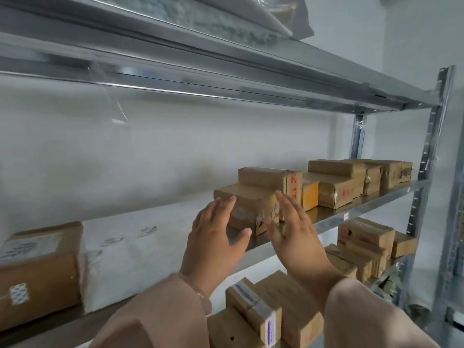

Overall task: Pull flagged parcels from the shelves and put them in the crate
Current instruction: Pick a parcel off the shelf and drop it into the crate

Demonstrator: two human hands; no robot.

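Note:
A brown taped parcel (247,208) with dark handwriting on its front lies at the left end of a row on the middle metal shelf (371,204). A second parcel (266,177) with red writing is stacked behind it. My left hand (216,237) is raised just left of the front parcel, fingers spread, holding nothing. Close to that parcel's right corner, my right hand (296,234) is up with fingers straight and apart, also empty. No crate is in view.
More brown parcels (351,182) line the shelf to the right. A large cardboard box (37,272) and a white padded bag (125,259) sit at the left. Stacks of parcels (263,310) fill the lower shelf. A steel upright (426,151) stands at the right.

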